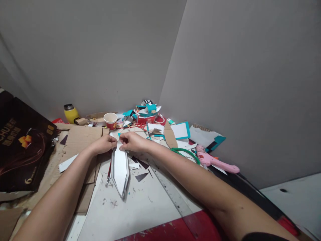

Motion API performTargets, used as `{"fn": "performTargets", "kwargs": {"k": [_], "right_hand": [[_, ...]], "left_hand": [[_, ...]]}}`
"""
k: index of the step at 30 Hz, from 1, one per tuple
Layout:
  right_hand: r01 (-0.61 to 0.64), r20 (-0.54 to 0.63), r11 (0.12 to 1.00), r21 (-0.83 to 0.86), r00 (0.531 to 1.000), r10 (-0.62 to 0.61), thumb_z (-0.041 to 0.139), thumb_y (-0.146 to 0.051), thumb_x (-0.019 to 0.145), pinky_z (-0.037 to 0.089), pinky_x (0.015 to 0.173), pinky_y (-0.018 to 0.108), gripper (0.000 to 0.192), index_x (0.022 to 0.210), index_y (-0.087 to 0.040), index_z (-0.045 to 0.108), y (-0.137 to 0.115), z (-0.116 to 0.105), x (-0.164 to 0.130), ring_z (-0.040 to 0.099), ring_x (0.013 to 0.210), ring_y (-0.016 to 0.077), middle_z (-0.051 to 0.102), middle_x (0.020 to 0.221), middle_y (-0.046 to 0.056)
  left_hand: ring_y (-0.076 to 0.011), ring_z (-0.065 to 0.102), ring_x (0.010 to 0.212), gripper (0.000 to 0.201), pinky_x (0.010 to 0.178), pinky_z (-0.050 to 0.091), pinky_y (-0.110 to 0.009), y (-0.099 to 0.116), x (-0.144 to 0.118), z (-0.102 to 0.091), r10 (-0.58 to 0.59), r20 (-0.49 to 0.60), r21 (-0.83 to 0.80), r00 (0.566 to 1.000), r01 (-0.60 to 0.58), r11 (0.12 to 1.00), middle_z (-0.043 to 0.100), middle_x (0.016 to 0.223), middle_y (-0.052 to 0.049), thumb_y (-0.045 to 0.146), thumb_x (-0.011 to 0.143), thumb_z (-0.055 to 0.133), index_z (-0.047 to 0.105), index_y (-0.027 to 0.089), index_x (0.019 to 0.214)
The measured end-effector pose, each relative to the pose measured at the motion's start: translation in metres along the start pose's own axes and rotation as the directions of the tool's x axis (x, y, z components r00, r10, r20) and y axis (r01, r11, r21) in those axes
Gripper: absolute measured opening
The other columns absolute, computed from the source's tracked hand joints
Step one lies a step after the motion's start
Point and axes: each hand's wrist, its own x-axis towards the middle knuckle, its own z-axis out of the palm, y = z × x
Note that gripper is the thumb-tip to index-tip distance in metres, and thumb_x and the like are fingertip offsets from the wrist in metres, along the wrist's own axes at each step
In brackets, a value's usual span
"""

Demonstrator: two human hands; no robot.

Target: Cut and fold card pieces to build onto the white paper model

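Observation:
A long white folded card shape with raised side walls and a pointed near end lies on the white work surface. My left hand is closed in a pinch at the left of its far end. Opposite it, my right hand pinches the same far end from the right, beside a small teal bit. My fingers partly hide that end. A dark pencil rests along the left side of the card shape. Dark triangular scraps and a small white scrap lie to its right.
Cardboard sheets and a large dark box occupy the left. Behind stand a yellow bottle and a paper cup. To the right are a clear ruler, a green ring and a pink glue gun.

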Motion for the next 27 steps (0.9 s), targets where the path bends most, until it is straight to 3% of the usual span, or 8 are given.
{"fn": "performTargets", "kwargs": {"k": [6, 12, 18, 23, 27], "right_hand": [[-0.002, -0.091, 0.998, -0.059, 0.996, -0.003, 0.069, -0.012, 0.067, 0.027, 0.055, 0.022, 0.023, 0.066, -0.018, 0.047, 0.006, 0.005, -0.005, 0.041, 0.058, 0.0093, 0.045, 0.060, -0.008], [-0.029, -0.222, 0.997, -0.067, 0.975, 0.013, 0.067, -0.017, 0.071, 0.028, 0.055, 0.021, 0.019, 0.063, -0.018, 0.050, 0.006, 0.007, -0.006, 0.043, 0.059, 0.0098, 0.046, 0.060, -0.007], [-0.030, -0.372, 0.993, -0.111, 0.928, -0.013, 0.070, -0.014, 0.065, 0.029, 0.060, 0.023, 0.018, 0.069, -0.020, 0.054, -0.002, 0.002, -0.015, 0.045, 0.066, 0.0119, 0.050, 0.068, -0.006], [-0.057, -0.490, 0.998, -0.022, 0.871, 0.039, 0.073, -0.016, 0.063, 0.035, 0.061, 0.024, 0.035, 0.092, -0.021, 0.054, -0.001, -0.001, -0.015, 0.047, 0.065, 0.0121, 0.053, 0.077, -0.005], [-0.007, -0.490, 0.995, 0.104, 0.870, 0.057, 0.070, -0.016, 0.065, 0.039, 0.057, 0.022, 0.024, 0.082, -0.018, 0.054, -0.003, -0.009, -0.010, 0.049, 0.060, 0.0106, 0.053, 0.068, -0.006]], "left_hand": [[-0.0086, 0.036, 0.046, 0.013, 0.046, 0.026, -0.022, 0.005, -0.003, -0.002, 0.012, -0.019, -0.136, 1.000, -0.015, 0.991, 0.046, 0.050, 0.005, 0.028, 0.063, 0.062, 0.057, 0.017, 0.058], [-0.0090, 0.043, 0.047, 0.015, 0.045, 0.029, -0.020, 0.011, -0.003, 0.004, -0.007, -0.078, -0.349, 0.997, -0.020, 0.937, 0.053, 0.056, 0.006, 0.031, 0.066, 0.063, 0.060, 0.018, 0.072], [-0.0110, 0.051, 0.048, 0.033, 0.045, 0.035, -0.020, 0.017, -0.002, 0.017, -0.042, -0.132, -0.554, 0.990, -0.038, 0.832, 0.059, 0.057, 0.003, 0.047, 0.070, 0.069, 0.065, 0.016, 0.081], [-0.0194, 0.065, 0.060, 0.042, 0.056, 0.047, -0.026, 0.027, -0.001, 0.023, -0.035, -0.155, -0.690, 0.987, -0.083, 0.719, 0.072, 0.071, -0.006, 0.051, 0.074, 0.066, 0.068, 0.013, 0.093], [-0.0184, 0.067, 0.059, 0.036, 0.055, 0.049, -0.024, 0.038, -0.004, 0.028, -0.049, -0.209, -0.770, 0.977, -0.133, 0.624, 0.073, 0.070, -0.005, 0.044, 0.082, 0.061, 0.067, 0.013, 0.097]]}}
